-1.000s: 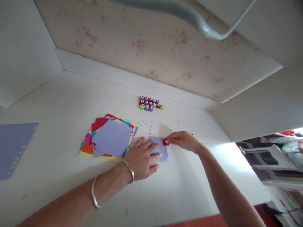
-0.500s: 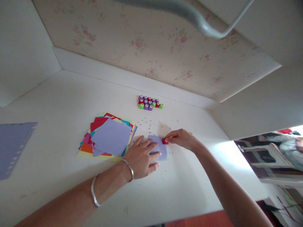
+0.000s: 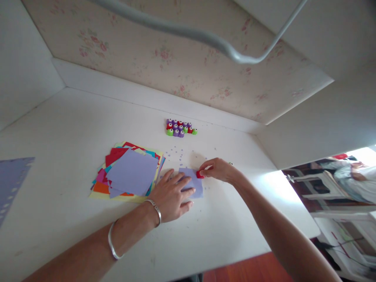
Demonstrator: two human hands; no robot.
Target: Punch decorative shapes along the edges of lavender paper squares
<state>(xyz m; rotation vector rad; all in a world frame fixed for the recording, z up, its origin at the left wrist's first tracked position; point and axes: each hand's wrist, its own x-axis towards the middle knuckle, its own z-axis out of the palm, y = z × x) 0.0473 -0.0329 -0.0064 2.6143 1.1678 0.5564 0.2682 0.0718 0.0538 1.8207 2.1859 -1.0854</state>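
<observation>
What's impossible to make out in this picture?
All in the head view:
- Small lavender sheet: partly hidden beneath the left hand.
- Small red object: partly covered by the right hand.
- Paper stack: lower sheets mostly covered by those above.
- Far-left lavender sheet: cut off by the picture's left edge.
- Scattered specks: shapes too small.

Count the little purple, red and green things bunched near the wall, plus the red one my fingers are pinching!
Purple bunched things: 8
Red bunched things: 3
Green bunched things: 3
Red thing in right hand: 1
Total: 15
</observation>
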